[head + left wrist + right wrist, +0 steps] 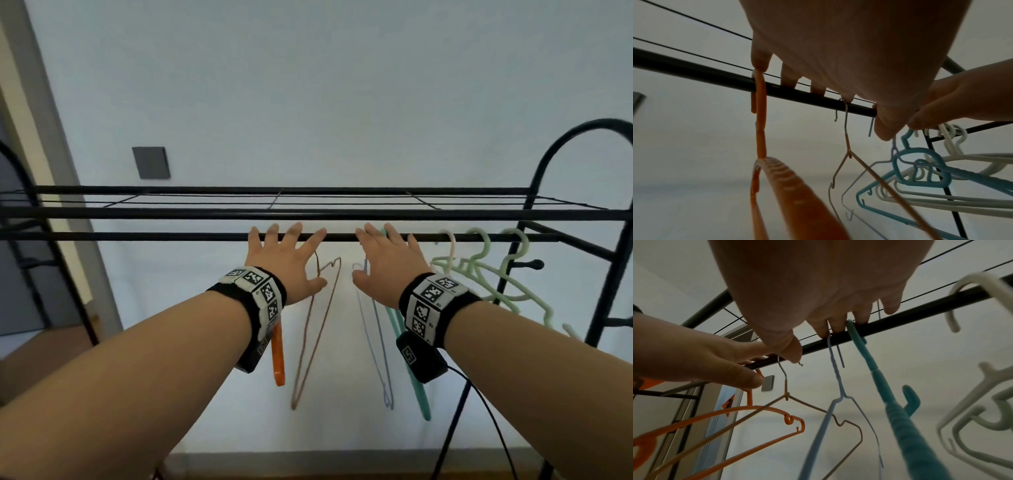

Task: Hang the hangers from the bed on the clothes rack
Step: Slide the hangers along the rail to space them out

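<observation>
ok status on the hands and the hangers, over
Left hand and right hand open, fingers spread at the rail. Orange hanger, brown wire hanger, blue wire hanger, teal hanger hooked on. Nothing blocking.

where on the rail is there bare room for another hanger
The rail is bare from the rack's left end to the left hand. Narrow gap between the brown wire hanger and blue wire hanger. Crowded right of the right hand: pale green hangers.
</observation>
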Available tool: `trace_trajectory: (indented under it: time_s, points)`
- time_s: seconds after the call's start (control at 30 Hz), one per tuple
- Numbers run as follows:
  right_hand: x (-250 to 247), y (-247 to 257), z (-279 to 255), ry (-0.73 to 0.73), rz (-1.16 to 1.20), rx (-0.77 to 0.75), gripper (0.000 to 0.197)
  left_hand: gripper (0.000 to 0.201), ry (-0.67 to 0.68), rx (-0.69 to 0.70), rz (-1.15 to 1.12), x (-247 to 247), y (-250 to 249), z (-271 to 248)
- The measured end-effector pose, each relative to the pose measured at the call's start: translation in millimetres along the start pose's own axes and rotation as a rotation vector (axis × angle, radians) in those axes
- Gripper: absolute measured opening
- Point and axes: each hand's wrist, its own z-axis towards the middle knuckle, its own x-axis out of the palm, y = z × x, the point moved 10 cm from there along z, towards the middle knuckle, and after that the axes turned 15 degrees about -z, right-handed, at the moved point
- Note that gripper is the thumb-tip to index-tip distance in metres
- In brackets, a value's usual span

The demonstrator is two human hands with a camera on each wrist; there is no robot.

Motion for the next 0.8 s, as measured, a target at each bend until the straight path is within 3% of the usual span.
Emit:
trace_trajectory:
  time_s: [0.57, 0.8]
  points:
    - [-34.8, 207.9, 47.5, 0.045, -0.01, -0.001, 0.08, 0.103, 0.063, -0.127, -0.022, -37.2, 242.3, -53.6]
    - [-45.0, 246.1, 58.7, 0.065, 0.01, 0.025, 0.077, 0.105, 0.102, -0.163, -0.025, -46.2, 288.2, -65.6]
